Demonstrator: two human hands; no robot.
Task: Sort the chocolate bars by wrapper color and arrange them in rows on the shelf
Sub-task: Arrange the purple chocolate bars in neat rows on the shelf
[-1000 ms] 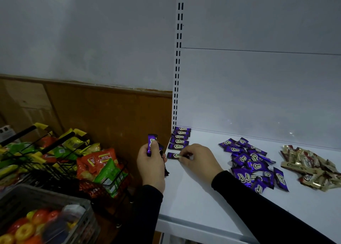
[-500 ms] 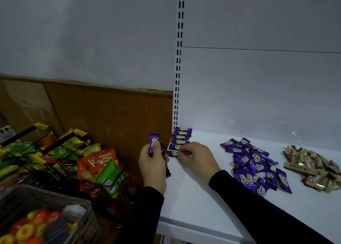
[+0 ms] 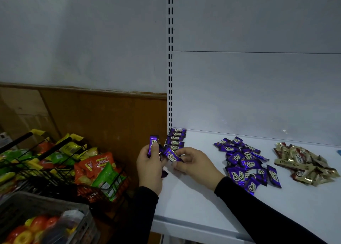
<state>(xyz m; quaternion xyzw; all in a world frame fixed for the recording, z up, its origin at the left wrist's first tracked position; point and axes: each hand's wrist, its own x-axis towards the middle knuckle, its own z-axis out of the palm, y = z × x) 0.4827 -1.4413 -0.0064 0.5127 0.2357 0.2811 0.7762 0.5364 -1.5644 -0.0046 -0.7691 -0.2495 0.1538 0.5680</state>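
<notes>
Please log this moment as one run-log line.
left hand: holds purple bars | right hand: pinches purple bar | purple row: shelf's left edge | purple pile, gold pile: unsorted

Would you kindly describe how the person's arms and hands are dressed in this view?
Both arms wear long, plain black sleeves: the left sleeve and the right sleeve each end at the wrist. No logo, stripe or cuff marking shows on the fabric. The left hand and the right hand are bare, with no gloves. No ring, watch or bracelet is visible from this angle.
</notes>
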